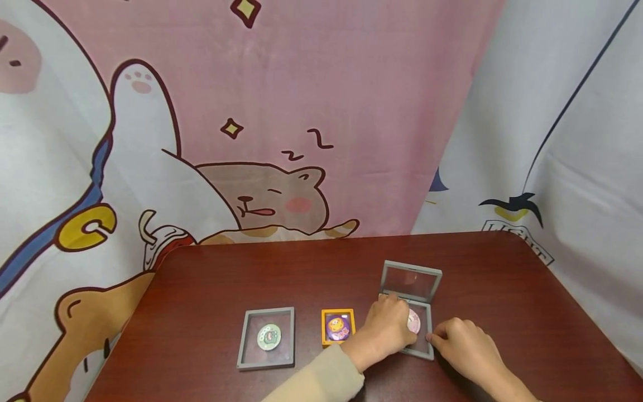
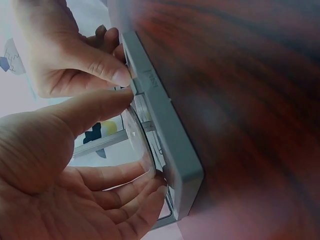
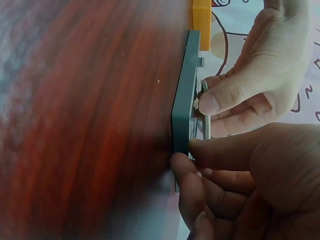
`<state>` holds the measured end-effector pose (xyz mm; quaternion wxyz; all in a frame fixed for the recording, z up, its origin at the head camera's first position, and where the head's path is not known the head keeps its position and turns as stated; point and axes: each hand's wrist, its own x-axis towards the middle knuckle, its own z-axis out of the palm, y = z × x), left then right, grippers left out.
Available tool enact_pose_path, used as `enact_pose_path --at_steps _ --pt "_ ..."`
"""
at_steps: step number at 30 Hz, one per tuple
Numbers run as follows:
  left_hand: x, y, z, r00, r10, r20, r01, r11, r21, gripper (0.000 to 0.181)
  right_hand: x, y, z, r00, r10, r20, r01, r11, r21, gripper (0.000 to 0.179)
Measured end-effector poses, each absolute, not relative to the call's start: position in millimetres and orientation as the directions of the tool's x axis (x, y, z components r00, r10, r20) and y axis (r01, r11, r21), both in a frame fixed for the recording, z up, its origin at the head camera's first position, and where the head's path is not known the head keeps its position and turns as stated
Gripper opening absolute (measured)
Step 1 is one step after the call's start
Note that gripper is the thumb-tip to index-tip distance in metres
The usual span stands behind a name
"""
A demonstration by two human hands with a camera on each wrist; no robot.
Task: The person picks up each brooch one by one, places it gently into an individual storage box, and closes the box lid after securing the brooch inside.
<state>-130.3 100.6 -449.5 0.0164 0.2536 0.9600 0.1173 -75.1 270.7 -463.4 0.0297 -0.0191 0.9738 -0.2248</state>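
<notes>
A grey hinged display case (image 1: 430, 333) lies on the table with its clear lid (image 1: 411, 281) raised at the back. My left hand (image 1: 385, 329) is over its base and grips a round pink badge (image 1: 414, 322) by the edge between thumb and fingers. In the right wrist view the badge (image 3: 207, 125) stands slightly off the case's base (image 3: 183, 107). On the right side, my right hand (image 1: 467, 347) pinches the case's rim between thumb and index finger. The left hand hides part of the badge and the case's left side.
A small yellow frame (image 1: 324, 326) with a purple badge (image 1: 338, 328) is left of the left hand. Farther left lies another grey case (image 1: 242, 346), closed over a green badge (image 1: 269, 337). A printed cloth (image 1: 382, 111) hangs behind the brown table (image 1: 201, 290).
</notes>
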Motion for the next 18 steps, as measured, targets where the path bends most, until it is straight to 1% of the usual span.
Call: enact_pose_path --at_steps 7,13,18 --pt "-127.8 100.9 -451.8 -0.869 0.492 0.046 0.489 0.842 0.230 0.033 -74.8 270.8 -463.2 -0.998 -0.050 -0.046 -0.026 0.904 -0.427 0.039" --pt "-127.7 101.2 -453.1 -0.873 0.487 0.023 0.480 0.850 0.217 0.035 -75.4 271.1 -463.4 -0.998 -0.046 -0.051 -0.020 0.903 -0.428 0.042" --pt "-128.8 100.0 -453.4 -0.874 0.486 0.006 0.475 0.852 0.223 0.034 -76.4 271.9 -464.0 -0.997 -0.053 -0.057 -0.022 0.898 -0.439 0.038"
